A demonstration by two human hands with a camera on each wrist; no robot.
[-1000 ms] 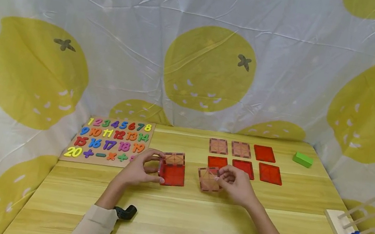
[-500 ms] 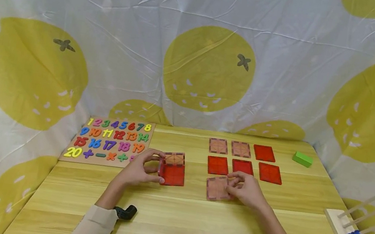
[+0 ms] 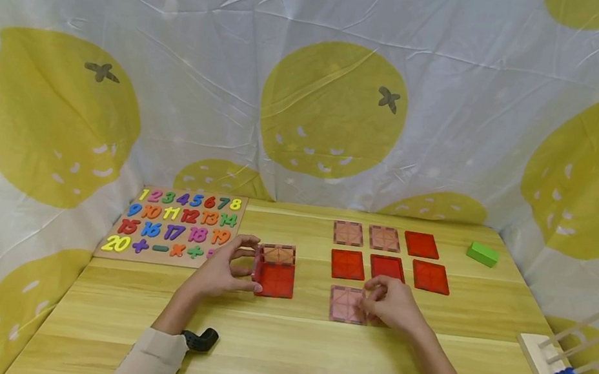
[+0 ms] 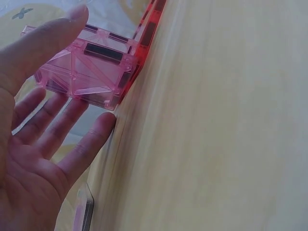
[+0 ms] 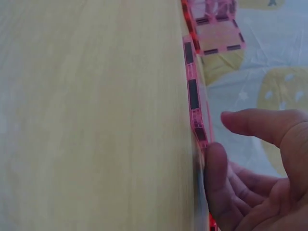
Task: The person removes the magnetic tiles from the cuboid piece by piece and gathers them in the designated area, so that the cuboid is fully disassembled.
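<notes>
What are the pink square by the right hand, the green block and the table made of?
Pink square: clear plastic, it seems; you can see through it, and dark strips, perhaps magnets, line its edge.
Green block: painted wood or plastic; its colour looks smooth and even, so I can't tell which.
Table: wood, or a wood-look covering, smooth, with streaky grain.

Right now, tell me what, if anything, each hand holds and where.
Left hand: left upright pink tile, by its near and far edges. Right hand: at the right edge of the near flat pink tile; whether it grips is unclear.
</notes>
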